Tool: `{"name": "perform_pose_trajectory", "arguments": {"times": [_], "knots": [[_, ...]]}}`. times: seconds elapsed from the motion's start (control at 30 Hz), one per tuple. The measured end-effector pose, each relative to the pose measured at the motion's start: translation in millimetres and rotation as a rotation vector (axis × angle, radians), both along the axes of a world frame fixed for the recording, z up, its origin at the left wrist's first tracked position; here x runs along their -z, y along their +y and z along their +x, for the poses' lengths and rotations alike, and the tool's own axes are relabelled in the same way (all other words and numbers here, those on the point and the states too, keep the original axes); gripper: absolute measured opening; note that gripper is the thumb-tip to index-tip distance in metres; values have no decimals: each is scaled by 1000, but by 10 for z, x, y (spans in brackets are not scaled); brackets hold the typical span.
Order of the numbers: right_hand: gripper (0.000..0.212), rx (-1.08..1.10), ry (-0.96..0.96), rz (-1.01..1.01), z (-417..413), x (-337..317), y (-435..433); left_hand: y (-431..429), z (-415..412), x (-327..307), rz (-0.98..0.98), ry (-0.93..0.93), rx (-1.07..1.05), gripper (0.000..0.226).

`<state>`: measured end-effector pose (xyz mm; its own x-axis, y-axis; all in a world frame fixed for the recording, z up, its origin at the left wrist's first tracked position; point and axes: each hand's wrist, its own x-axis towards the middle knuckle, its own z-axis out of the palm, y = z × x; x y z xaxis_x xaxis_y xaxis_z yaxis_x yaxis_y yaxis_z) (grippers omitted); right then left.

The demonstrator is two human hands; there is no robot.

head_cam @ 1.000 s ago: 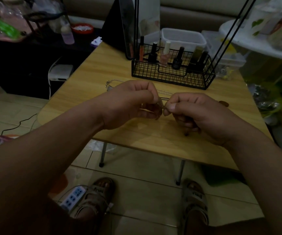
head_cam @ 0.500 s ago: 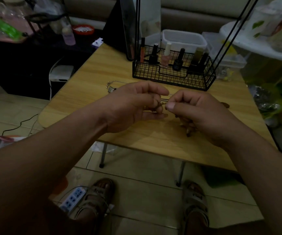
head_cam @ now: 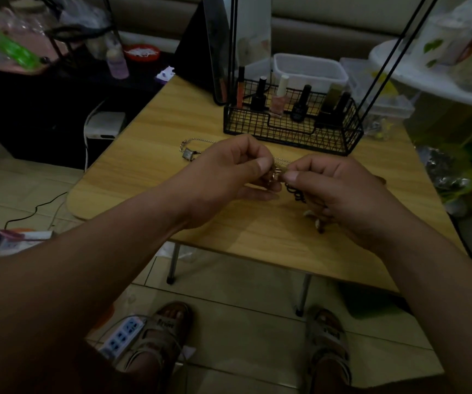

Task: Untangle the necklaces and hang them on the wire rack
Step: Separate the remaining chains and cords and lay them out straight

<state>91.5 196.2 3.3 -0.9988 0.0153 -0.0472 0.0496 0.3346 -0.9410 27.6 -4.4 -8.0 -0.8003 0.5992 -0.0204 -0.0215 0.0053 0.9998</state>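
Above the pale wooden worktop (head_cam: pixel 149 177): left hand (head_cam: pixel 223 177) and right hand (head_cam: pixel 340 194) both pinching the knotted thin metal necklaces (head_cam: pixel 276 175), tangle midway between, chain running left-right

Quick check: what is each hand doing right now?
Left hand: closed, pinching the tangled necklaces.
Right hand: closed, pinching the same necklaces.

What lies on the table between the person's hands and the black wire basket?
In the head view, only a thin silver chain lies there on the table, running from a small square pendant behind the left hand towards the right hand. The wire basket stands just beyond.
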Motion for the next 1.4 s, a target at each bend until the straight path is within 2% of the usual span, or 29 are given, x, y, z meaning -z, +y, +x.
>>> {"name": "perform_pose_trajectory", "arguments": {"times": [0.2,0.4,0.57,0.97,1.13,1.4], "knots": [[13,42,3,18,-10,18,-3,-20,-9,12,-61,94,-28,7],[5,24,2,71,17,11,-13,-41,-40,13,-97,150,-11,11],[2,-3,3,72,57,-8,-60,-30,-41,25,-84,116,15,15],[3,-9,39,34,77,-13,-99,48,11,41,65,-115,18,22],[4,-22,29,55,76,-24,-75,52,14,38,-18,-32,-4,21],[4,-86,-89,-208,63,4,-94,14,-16,-1,-17,14,20,25]]}}
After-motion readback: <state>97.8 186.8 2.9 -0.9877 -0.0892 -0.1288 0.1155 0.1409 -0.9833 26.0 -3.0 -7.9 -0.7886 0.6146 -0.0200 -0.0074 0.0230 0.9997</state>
